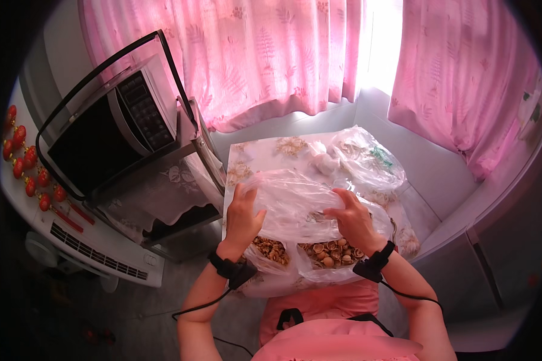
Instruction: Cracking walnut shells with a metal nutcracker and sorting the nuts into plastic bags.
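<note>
Between my hands a clear plastic bag (293, 203) is spread over the far part of a small table (253, 155) with a floral cover. My left hand (245, 216) grips the bag's left edge, and my right hand (354, 216) grips its right side. Nearer to me, walnut kernels (271, 250) lie in a plastic bag at the left. Beside them, walnut shells (329, 253), some seemingly whole nuts among them, fill another open plastic bag. Both of these bags lie partly beneath the spread one. Black straps with small devices sit on both wrists.
Crumpled plastic bags (366, 158) lie at the table's far right corner. A microwave oven (113, 131) on a metal rack stands to the left, next to a white heater (99, 252). Pink curtains (271, 54) hang behind the table. A grey cabinet or appliance (492, 257) stands at the right.
</note>
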`<state>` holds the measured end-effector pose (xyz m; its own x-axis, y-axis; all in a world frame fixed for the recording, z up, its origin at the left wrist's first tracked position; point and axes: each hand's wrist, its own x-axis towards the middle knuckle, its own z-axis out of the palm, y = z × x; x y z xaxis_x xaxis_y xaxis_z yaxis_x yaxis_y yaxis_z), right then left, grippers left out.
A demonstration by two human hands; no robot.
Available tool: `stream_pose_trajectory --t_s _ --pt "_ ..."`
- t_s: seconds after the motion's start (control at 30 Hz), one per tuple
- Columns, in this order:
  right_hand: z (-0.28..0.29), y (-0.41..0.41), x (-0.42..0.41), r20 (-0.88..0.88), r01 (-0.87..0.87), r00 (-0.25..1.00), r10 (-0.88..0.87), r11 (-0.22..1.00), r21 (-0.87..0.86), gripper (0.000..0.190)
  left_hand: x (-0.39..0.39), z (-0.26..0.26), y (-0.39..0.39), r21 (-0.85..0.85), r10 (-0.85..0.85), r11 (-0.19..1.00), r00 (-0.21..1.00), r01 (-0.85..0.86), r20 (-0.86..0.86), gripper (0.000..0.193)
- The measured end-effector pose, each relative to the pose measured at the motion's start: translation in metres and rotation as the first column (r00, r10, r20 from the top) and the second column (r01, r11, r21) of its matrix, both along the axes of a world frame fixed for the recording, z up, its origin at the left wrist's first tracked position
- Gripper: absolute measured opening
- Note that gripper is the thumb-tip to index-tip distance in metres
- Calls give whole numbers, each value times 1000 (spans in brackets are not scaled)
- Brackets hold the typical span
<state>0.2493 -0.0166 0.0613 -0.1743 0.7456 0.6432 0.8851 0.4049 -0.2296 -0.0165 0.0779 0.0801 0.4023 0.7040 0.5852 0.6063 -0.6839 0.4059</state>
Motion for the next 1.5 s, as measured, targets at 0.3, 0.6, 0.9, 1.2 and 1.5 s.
stream_pose_trajectory --t_s 0.3,0.6,0.9,1.2,1.5 --pt "3 39 9 235 457 888 -396 819 -347 55 -11 -2 8 -114 73 986 938 -117 -338 98" --pt "-4 80 0 154 288 954 -257 929 -234 56 -36 -27 71 22 2 1000 980 2 -200 63" --pt "10 74 30 -215 123 967 -134 990 -65 36 -46 -53 109 -104 56 992 989 -71 -136 57" --pt "-42 -31 120 -148 310 891 -430 812 -495 44 -46 -83 117 -268 -90 962 991 60 -100 32" --pt "-61 -73 122 -109 291 772 -626 500 -816 68 -52 -57 102 -254 -96 964 995 82 -41 26"
